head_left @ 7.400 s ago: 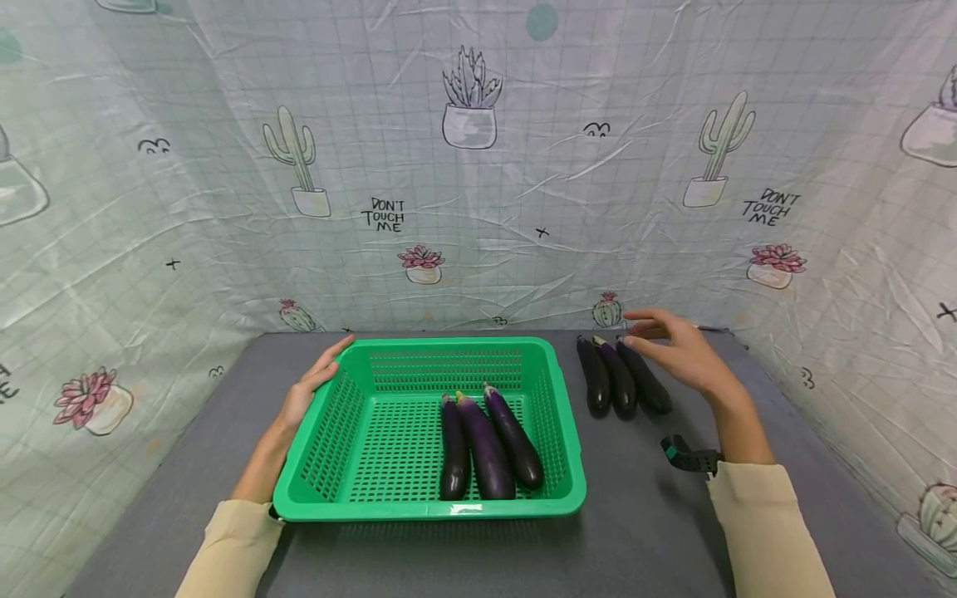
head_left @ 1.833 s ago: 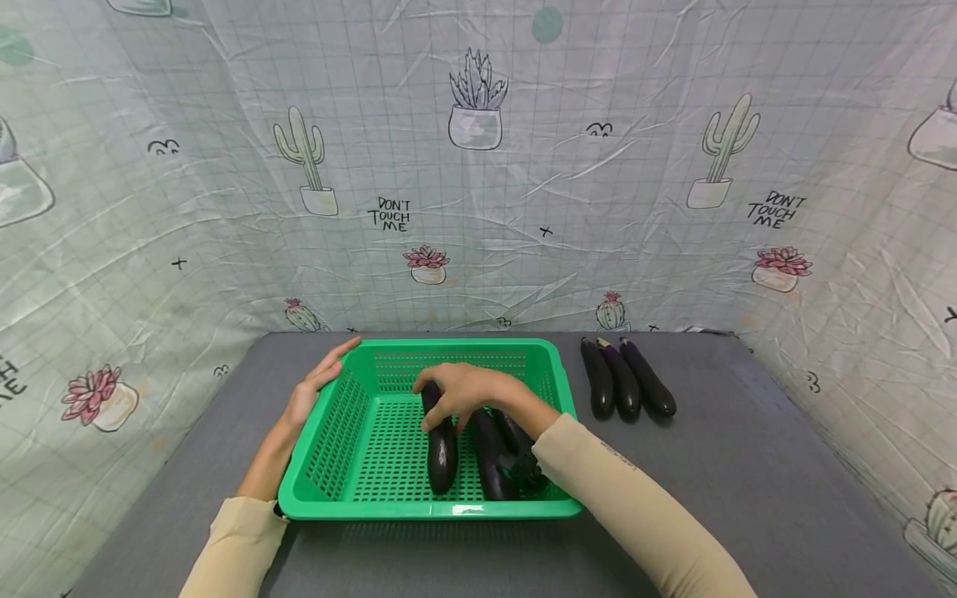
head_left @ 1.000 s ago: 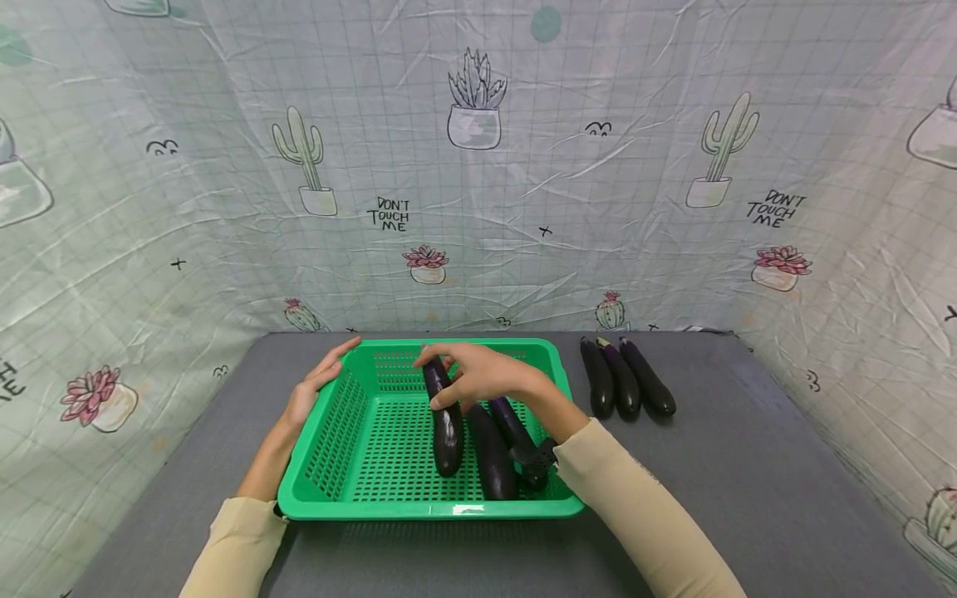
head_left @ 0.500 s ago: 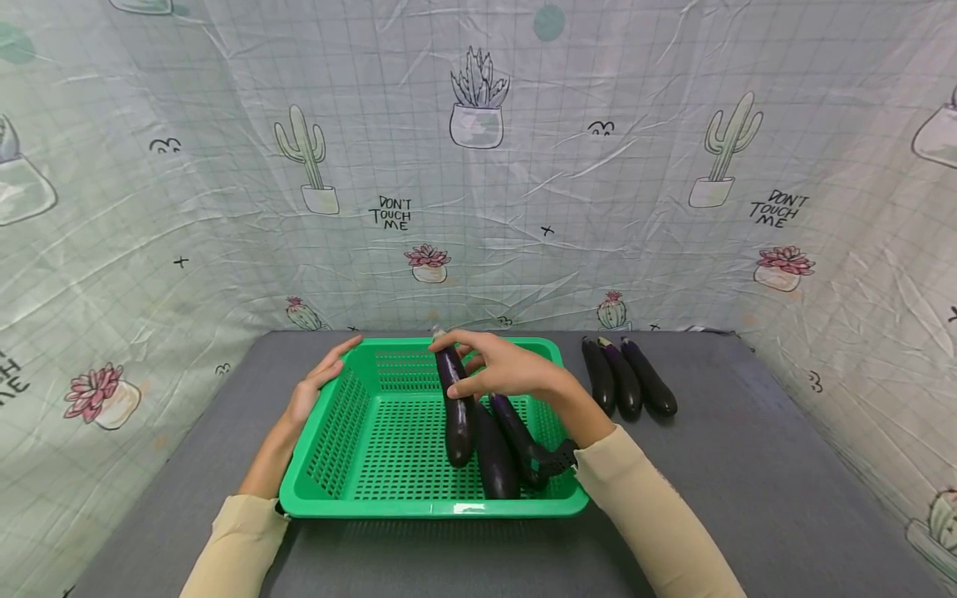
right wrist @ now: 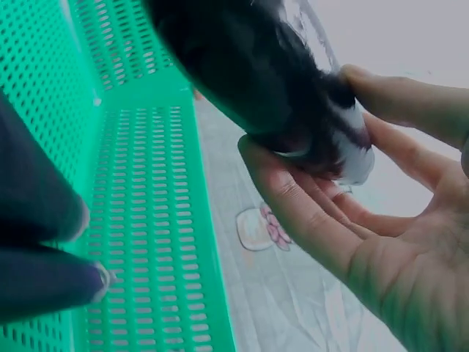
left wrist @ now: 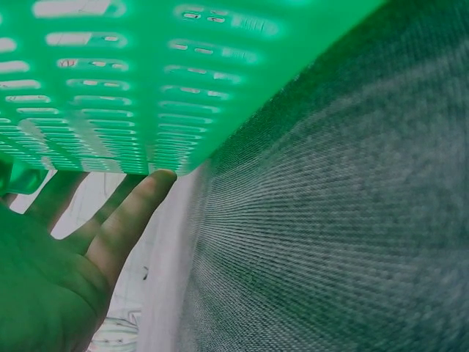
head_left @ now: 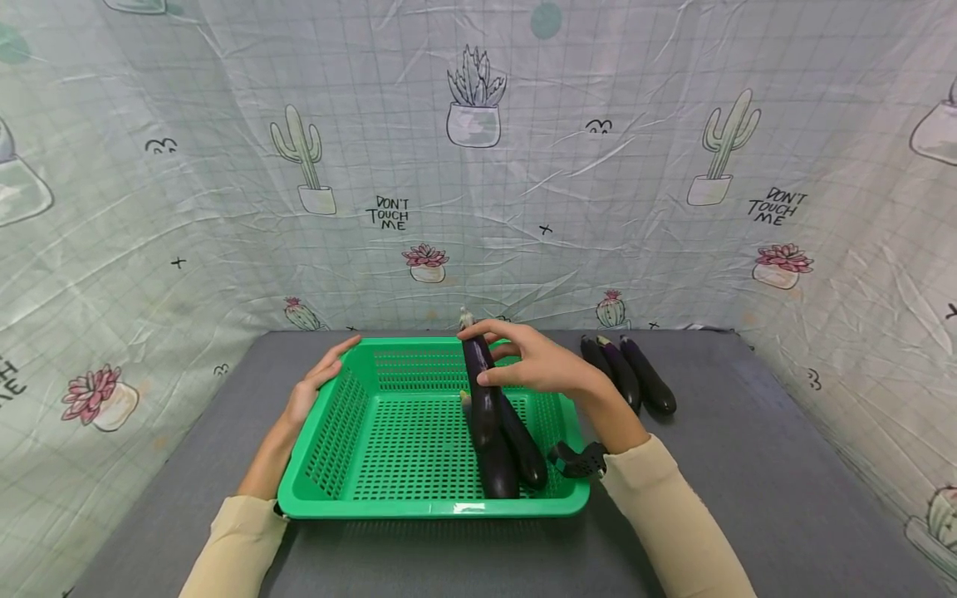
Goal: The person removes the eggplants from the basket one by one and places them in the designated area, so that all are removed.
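In the head view my right hand (head_left: 538, 359) pinches one eggplant (head_left: 484, 407) near its stem end, above the right half of the green basket (head_left: 434, 508). The right wrist view shows the thumb and fingers of that hand (right wrist: 381, 191) round the end of the eggplant (right wrist: 256, 81). Two other eggplants lie in the basket, one (head_left: 527, 453) at the right and one (head_left: 501, 477) partly covered by the held one. My left hand (head_left: 302, 399) rests with extended fingers along the basket's left side; the left wrist view shows its fingertips (left wrist: 163, 176) touching the green wall.
On the grey table (head_left: 718, 465), right of the basket, lie three more eggplants (head_left: 649, 378) side by side, the left ones partly behind my right forearm. A patterned curtain (head_left: 478, 208) hangs behind the table and at both sides.
The right hand went from the table eggplants into the basket, took hold of the leftmost eggplant there, and has lifted it up and to the right. The left hand stays on the basket's side.
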A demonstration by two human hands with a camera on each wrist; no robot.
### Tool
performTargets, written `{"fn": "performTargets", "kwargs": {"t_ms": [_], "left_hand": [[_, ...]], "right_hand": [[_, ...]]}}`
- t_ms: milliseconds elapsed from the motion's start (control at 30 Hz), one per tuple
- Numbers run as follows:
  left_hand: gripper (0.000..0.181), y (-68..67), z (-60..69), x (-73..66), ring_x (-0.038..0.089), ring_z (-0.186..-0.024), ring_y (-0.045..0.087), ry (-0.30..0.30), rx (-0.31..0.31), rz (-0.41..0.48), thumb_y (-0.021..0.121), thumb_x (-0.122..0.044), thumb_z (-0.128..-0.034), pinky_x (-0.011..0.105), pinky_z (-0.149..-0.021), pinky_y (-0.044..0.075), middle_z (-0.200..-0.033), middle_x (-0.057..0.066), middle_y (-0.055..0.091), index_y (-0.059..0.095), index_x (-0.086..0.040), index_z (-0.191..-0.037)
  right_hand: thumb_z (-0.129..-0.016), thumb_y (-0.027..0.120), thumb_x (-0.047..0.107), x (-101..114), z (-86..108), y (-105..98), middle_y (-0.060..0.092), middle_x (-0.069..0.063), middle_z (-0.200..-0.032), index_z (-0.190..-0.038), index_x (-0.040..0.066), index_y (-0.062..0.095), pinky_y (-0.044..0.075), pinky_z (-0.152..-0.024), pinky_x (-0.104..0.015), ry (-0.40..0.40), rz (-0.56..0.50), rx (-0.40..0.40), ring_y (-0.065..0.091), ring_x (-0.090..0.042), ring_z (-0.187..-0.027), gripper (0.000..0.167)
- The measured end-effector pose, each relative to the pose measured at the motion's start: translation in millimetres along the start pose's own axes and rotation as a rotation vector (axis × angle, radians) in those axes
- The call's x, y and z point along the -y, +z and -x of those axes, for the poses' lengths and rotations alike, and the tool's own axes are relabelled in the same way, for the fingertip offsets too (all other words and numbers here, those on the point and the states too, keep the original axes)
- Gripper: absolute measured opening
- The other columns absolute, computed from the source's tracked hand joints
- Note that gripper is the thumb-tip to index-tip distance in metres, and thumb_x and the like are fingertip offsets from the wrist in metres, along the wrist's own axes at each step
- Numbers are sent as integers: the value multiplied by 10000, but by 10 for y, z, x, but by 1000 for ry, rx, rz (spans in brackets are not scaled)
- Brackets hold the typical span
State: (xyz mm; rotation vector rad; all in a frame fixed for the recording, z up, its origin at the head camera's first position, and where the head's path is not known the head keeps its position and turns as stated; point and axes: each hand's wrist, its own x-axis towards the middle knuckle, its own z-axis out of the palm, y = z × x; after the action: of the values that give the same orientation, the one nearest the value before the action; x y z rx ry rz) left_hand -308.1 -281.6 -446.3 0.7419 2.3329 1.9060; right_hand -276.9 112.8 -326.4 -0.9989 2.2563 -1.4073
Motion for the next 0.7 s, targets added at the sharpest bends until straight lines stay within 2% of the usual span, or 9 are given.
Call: {"fn": "performTargets", "kwargs": {"t_ms": [67,133,200,267,333,433,500,633,700], "left_hand": [[544,-1,-1,-5,456,-1575,21,1,-9,-15,214,-207,-1147,529,-1217,160,-1719,252,66,171,5,-1646],[545,0,0,-10,468,-1573,3,0,-10,-15,214,-208,-1147,530,-1214,153,-1718,254,64,170,7,-1646],[548,4,5,-12,469,-1569,15,-5,-3,2,210,-214,-1149,382,-1214,229,-1721,251,48,155,6,-1648],[549,11,10,-16,456,-1566,43,-4,2,13,207,-217,-1151,215,-1136,299,-1721,251,37,143,3,-1651],[551,18,14,-20,409,-1565,107,-5,9,38,205,-220,-1152,126,-1075,345,-1722,246,23,133,-4,-1654],[549,25,15,-22,317,-1554,174,3,6,38,208,-214,-1152,113,-1067,348,-1717,256,26,137,-4,-1654],[549,25,14,-23,305,-1551,186,-1,6,44,207,-216,-1152,118,-1068,355,-1719,249,27,137,-5,-1654],[549,22,6,-28,425,-1560,100,-4,-3,16,207,-214,-1150,127,-1077,319,-1716,255,41,148,5,-1650],[549,17,0,-31,470,-1558,62,-7,-3,6,204,-215,-1149,239,-1145,294,-1716,253,45,150,8,-1648]], "right_hand": [[-980,705,116,-9,46,-38,435,-91,-1585,-1482,171,538,448,-1130,-569,-13,-8,-15,466,-386,-1421,532],[-981,709,123,-18,95,-76,418,-74,-1608,-1483,179,539,427,-1143,-593,-19,-6,-35,434,-390,-1453,533],[-983,712,132,-30,147,-114,411,-63,-1619,-1484,189,536,406,-1156,-610,-28,-1,-54,406,-390,-1481,534],[-986,712,135,-46,195,-152,425,-61,-1614,-1489,196,530,409,-1151,-610,-41,11,-73,406,-381,-1486,538],[-991,703,131,-62,244,-187,441,-61,-1601,-1496,203,521,435,-1125,-601,-50,10,-90,446,-375,-1458,542],[-1000,690,131,-82,316,-235,454,-38,-1587,-1497,234,515,478,-1073,-567,-43,11,-126,510,-354,-1400,537],[-1005,683,135,-92,366,-262,447,-19,-1591,-1495,256,515,490,-1051,-559,-31,5,-153,523,-352,-1384,532],[-1007,681,136,-126,462,-312,431,-26,-1605,-1483,248,531,497,-1052,-557,-20,-6,-200,500,-371,-1412,511],[-1007,680,128,-144,507,-340,424,-42,-1610,-1481,228,536,510,-1038,-560,-19,-30,-212,503,-384,-1414,505]]}}
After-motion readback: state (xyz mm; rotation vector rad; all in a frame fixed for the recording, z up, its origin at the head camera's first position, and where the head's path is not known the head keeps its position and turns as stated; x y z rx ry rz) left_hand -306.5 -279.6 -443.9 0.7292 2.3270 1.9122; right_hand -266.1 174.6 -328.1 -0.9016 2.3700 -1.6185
